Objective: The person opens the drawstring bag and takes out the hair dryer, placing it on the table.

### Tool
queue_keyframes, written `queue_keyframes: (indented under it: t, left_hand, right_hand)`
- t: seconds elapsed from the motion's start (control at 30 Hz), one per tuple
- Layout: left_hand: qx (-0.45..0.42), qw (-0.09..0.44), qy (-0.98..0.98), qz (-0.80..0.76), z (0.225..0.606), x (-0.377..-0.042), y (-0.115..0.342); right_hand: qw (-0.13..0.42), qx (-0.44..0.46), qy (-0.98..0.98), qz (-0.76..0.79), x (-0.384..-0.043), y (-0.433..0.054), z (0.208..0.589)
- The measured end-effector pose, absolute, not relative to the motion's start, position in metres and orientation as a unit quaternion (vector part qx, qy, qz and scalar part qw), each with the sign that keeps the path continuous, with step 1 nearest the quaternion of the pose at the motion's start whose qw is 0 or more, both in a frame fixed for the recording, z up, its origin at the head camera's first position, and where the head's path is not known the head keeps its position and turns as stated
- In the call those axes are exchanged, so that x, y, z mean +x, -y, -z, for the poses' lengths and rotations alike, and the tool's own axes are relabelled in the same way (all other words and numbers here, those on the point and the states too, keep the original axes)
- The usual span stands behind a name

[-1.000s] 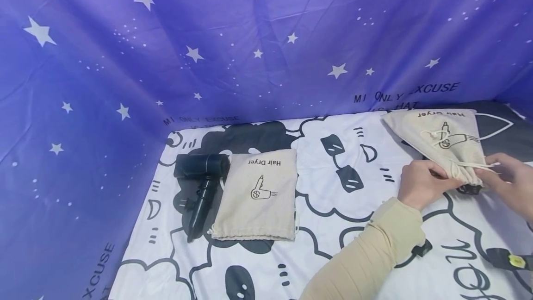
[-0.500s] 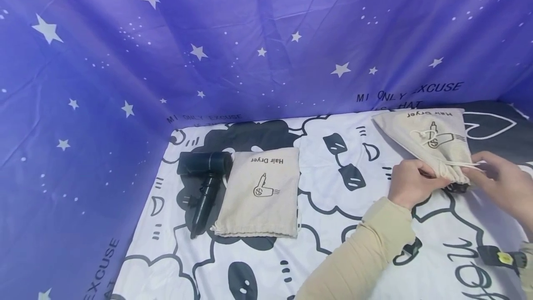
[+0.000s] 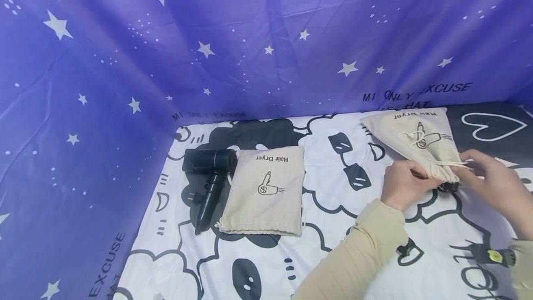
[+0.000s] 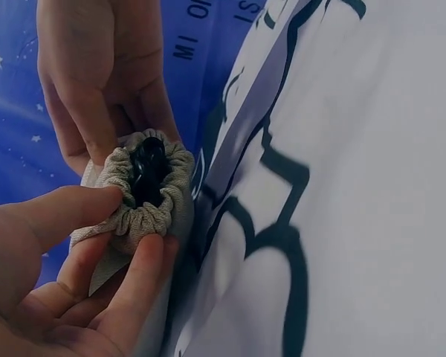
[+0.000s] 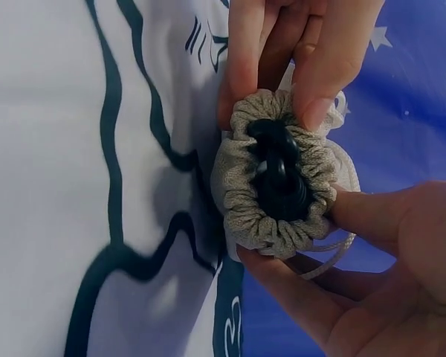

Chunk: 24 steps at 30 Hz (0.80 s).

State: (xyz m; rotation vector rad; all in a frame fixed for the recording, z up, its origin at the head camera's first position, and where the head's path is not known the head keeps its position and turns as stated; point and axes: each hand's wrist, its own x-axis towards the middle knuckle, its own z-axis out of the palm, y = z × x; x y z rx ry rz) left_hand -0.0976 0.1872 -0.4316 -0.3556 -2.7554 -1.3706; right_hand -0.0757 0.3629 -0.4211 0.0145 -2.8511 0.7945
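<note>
Note drawstring bag [image 3: 422,140], left hand [image 3: 404,183] and right hand [image 3: 493,177] shifted toward 9 o'clock since the earlier frame. Locate bag at 3 o'clock of the head view, gathered mouth [image 5: 245,216] at its own 5 o'clock. Observe both hands clamped in pinches on the mouth, left at 9 o'clock, right at 3. Recommended, by judgement: hold pleats even, seat dark contents [image 5: 282,178] below the edge, then draw cord [image 3: 449,163] slowly.
</note>
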Motion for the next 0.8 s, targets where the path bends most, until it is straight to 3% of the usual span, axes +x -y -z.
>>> queue_keyframes:
  t: [0.53, 0.8]
  left_hand:
    - [-0.113, 0.025, 0.885, 0.452, 0.428, -0.102, -0.172]
    - [-0.128, -0.005, 0.895, 0.428, 0.427, -0.108, -0.155]
  right_hand:
    - [0.084, 0.010, 0.964, -0.252, -0.080, -0.347, 0.417]
    - [0.066, 0.023, 0.963, -0.262, -0.083, -0.331, 0.418]
